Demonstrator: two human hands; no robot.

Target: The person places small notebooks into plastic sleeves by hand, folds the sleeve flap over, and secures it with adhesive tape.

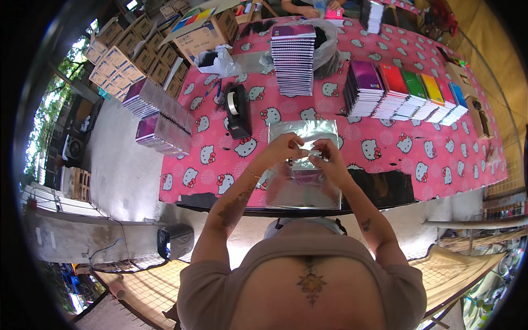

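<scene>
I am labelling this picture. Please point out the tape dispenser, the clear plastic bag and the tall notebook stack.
tape dispenser [237, 110]: head view, black body.
clear plastic bag [303, 132]: head view, upper flap.
tall notebook stack [293, 60]: head view, front side.

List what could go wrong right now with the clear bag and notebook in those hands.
1. Both hands, left hand and right hand, pinch the clear plastic bag at its top edge only, so the purple notebook inside might slip or skew.
2. The bag lies at the table's near edge and could slide off.
3. The tape dispenser stands apart to the left, needing a freed hand.
</scene>
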